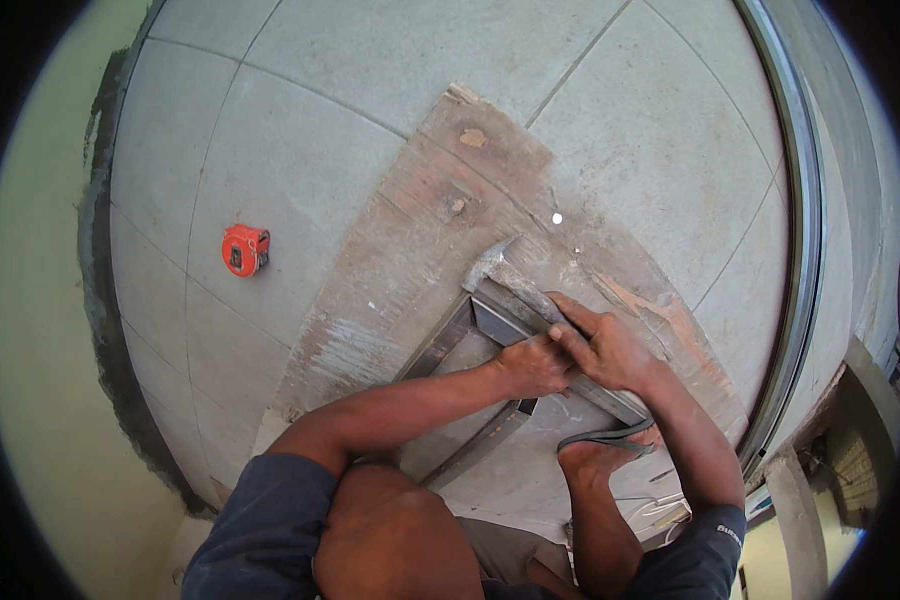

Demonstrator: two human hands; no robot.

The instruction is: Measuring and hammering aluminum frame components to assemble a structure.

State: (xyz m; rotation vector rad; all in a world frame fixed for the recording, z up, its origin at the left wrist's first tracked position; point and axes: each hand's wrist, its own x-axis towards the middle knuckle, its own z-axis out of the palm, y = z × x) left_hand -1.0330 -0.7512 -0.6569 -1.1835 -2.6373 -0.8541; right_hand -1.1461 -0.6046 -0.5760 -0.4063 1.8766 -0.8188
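A worn claw hammer [510, 277] lies along one bar of a dark metal frame [442, 345], its head just past the frame's far corner. My left hand [535, 366] is closed beside that bar, and whatever sits in its fingers is hidden. Across the bar and the hammer's handle comes my right hand [615, 352]. Its index finger reaches along the handle and its thumb meets the left hand's fingers. What the right hand's bent fingers grip cannot be made out. The frame rests partly on a stained wooden board [370, 260].
A red tape measure [242, 250] sits on the grey tiled floor [310, 140] to the left. A metal door track [808, 250] curves along the right side. My sandalled foot [610, 455] is close to the frame's near end, with thin rods [667, 515] behind it.
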